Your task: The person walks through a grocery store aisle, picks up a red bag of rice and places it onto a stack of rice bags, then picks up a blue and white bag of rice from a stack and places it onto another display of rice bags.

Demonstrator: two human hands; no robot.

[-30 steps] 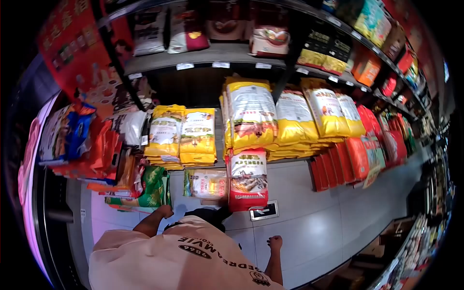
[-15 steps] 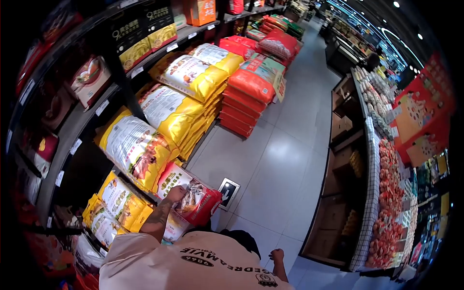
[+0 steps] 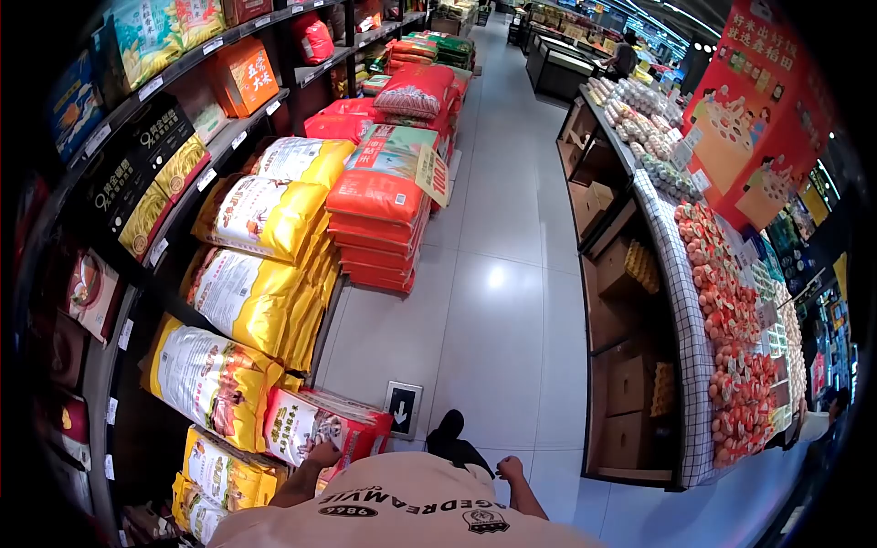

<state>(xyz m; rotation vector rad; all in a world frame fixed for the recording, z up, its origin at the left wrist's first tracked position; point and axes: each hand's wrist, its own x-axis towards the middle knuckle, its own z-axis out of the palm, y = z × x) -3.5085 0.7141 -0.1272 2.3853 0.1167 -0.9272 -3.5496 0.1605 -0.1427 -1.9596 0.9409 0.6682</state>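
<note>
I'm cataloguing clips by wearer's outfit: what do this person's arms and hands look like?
The left hand and right hand are ungloved, with bare forearms. The pale beige shirt carries dark lettering, a dark oval reading 9866 and a crest.

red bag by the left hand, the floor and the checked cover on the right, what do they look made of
Red bag: probably printed plastic, given its glossy-looking surface. Floor: likely polished ceramic or stone tile, with straight seams and a bright light reflection. Checked cover: perhaps matt woven cloth, hanging down; plastic is possible.
</note>
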